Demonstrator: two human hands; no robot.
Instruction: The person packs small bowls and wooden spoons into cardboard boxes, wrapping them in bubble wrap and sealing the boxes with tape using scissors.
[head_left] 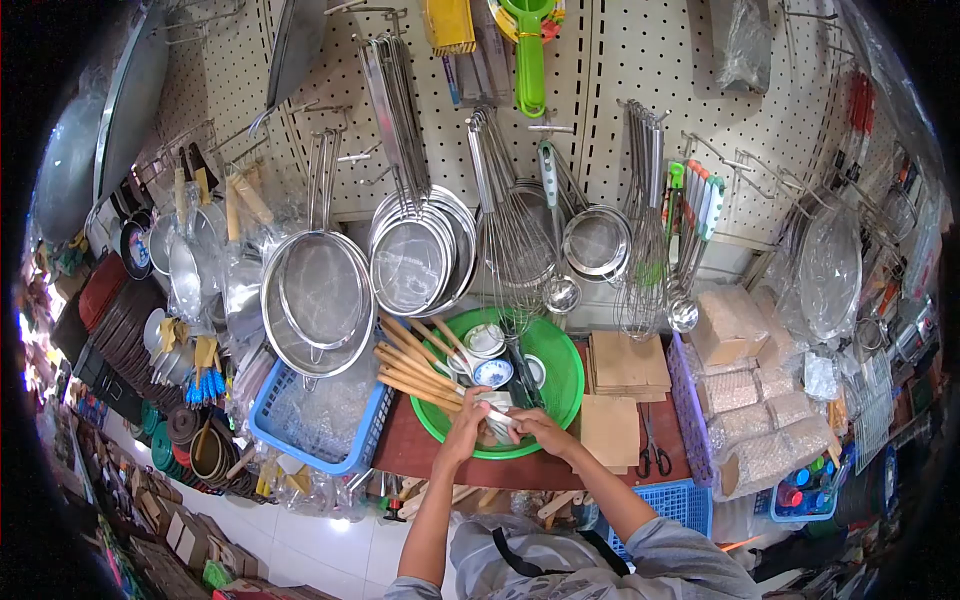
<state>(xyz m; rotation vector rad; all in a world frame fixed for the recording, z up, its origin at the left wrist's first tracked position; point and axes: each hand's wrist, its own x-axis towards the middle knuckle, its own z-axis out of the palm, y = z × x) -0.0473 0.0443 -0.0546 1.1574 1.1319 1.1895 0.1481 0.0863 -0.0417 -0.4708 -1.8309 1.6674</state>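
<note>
While a green basin (573, 400) stands on the reddish table (400, 446), small crockery sits inside it: a white bowl (485, 340), a blue-and-white bowl (492, 374) and, beside them, some dark long items (521, 376). To its left, a blue basket (300, 445) contains clear plastic packaging (325, 408); to its right, bubble-wrapped packs (735, 392) are stacked against the wall of a purple basket (690, 410). Farther right, a smaller blue basket (805, 516) carries bottles with coloured caps.

The bundle of wooden-handled utensils (412, 372) lies across the basin's left side, handles fanned toward the upper left, pale ends over the near part. The left hand (465, 425) has its fingers curled round the bundle near those ends. The right hand (542, 430) has its fingers bent together at the pale tips, touching them; how firmly they grip, I cannot tell.
</note>
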